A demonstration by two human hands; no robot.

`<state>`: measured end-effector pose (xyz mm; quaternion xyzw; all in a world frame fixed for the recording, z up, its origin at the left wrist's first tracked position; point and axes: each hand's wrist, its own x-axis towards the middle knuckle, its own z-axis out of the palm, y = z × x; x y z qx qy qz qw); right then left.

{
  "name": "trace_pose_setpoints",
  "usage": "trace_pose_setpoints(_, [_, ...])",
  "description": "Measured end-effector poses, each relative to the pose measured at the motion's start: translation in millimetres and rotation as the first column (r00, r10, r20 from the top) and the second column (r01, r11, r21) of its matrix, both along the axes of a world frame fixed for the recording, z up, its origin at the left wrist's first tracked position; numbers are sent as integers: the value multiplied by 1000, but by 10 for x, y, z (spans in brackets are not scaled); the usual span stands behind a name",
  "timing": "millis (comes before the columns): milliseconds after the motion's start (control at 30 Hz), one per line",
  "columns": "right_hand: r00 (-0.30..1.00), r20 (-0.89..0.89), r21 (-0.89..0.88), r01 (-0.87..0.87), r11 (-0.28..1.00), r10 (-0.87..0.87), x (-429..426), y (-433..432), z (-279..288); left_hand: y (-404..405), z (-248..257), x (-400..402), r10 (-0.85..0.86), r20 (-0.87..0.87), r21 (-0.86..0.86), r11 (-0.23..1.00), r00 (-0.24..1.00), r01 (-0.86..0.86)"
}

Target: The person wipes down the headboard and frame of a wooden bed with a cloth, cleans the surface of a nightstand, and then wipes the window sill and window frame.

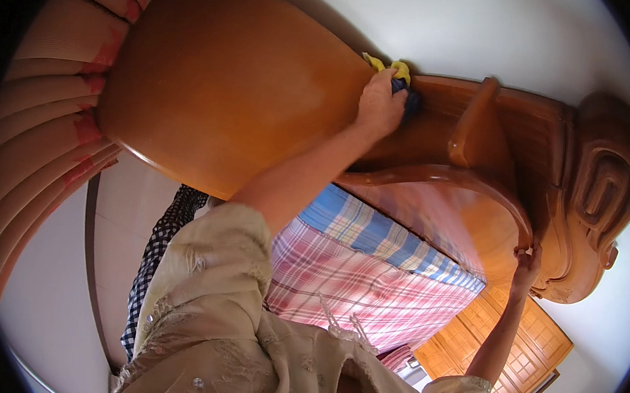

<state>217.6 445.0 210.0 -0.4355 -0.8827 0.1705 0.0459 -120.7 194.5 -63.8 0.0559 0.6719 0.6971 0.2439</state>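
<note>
My left hand (382,104) is closed around a bunched cloth (402,75), yellow at the top and dark blue below. It presses at the edge of a glossy brown wooden tabletop (230,87), where this meets a carved wooden headboard (507,123) by the wall. My right hand (528,264) is farther right, its fingers gripping the lower end of the headboard's curved rim (445,173). Inside that curve, a polished panel (487,228) reflects the bedding. The underside of the cloth is hidden by my left hand.
A bed with a pink plaid sheet (348,282) and a blue plaid strip (349,216) lies below the headboard. Pleated curtains (41,117) hang at the left, touching the tabletop. A white wall (472,15) rises behind. A wooden cabinet (495,342) stands beyond the bed.
</note>
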Motion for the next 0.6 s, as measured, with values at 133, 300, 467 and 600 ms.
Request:
trace_pose_setpoints(133, [1000, 4, -42, 25, 999, -25, -70, -142, 63, 179, 222, 165, 93, 663, -9, 993, 743, -116])
trace_pose_setpoints(300, [1000, -8, -69, 13, 998, -13, -44, -102, 43, 263, 649, -151, -344, 908, 417, 789, 238, -451])
trace_pose_setpoints(467, [999, 27, -32, 37, 999, -37, -85, -150, 57, 29, 808, 42, -585, 530, 719, 694, 614, 40])
trace_pose_setpoints(600, [999, -28, -88, 31, 996, -34, -68, -116, 49, 9, 668, -56, -645, 226, 721, 615, 730, 320])
